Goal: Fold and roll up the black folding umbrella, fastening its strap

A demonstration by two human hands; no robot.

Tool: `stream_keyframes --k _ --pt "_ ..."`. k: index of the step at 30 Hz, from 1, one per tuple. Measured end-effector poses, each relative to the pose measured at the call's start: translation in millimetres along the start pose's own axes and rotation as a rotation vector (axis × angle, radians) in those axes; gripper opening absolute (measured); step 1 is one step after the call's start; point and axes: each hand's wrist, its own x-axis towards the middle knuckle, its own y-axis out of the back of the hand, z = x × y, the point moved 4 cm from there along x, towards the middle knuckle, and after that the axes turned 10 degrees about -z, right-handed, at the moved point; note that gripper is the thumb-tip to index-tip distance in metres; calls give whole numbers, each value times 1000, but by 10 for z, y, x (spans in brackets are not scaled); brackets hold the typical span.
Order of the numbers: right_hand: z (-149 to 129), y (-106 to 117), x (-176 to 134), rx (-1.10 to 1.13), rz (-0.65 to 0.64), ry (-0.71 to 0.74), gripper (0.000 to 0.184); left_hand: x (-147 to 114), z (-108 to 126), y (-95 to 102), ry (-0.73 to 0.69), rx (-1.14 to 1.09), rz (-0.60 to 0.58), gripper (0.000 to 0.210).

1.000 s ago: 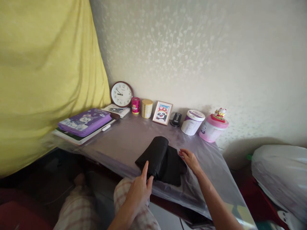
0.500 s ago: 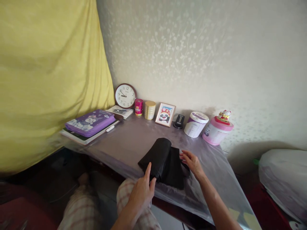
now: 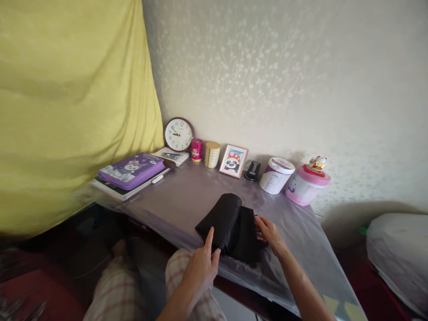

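A black fabric bundle [image 3: 223,218], rolled on its left side with a flat flap [image 3: 247,236] spreading to the right, lies near the front edge of the table. My left hand [image 3: 200,265] grips the near end of the roll, its index finger stretched along the fabric and the thumb by the gathered end. At the flap's right edge, my right hand [image 3: 269,232] has its fingers bent and closed on the black material. The fingertips of that hand are partly hidden.
The table [image 3: 180,209] wears a clear plastic cover. Along the wall stand a clock [image 3: 179,134], a pink can [image 3: 197,150], a yellow tin [image 3: 211,155], a panda picture frame [image 3: 233,161] and two tubs. A purple case [image 3: 132,170] lies on books at left.
My right hand has moved in against the flap's right edge and its fingers have closed there. My left hand keeps its place on the roll. The view has shifted slightly.
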Motion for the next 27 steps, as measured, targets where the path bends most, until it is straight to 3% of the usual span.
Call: stream_keyframes --k 9,27 --pt "230 69 147 -156 42 2 37 2 -12 -3 -13 0 -1 59" --pt "114 -7 92 -333 45 65 37 -8 3 -2 -28 -12 6 59"
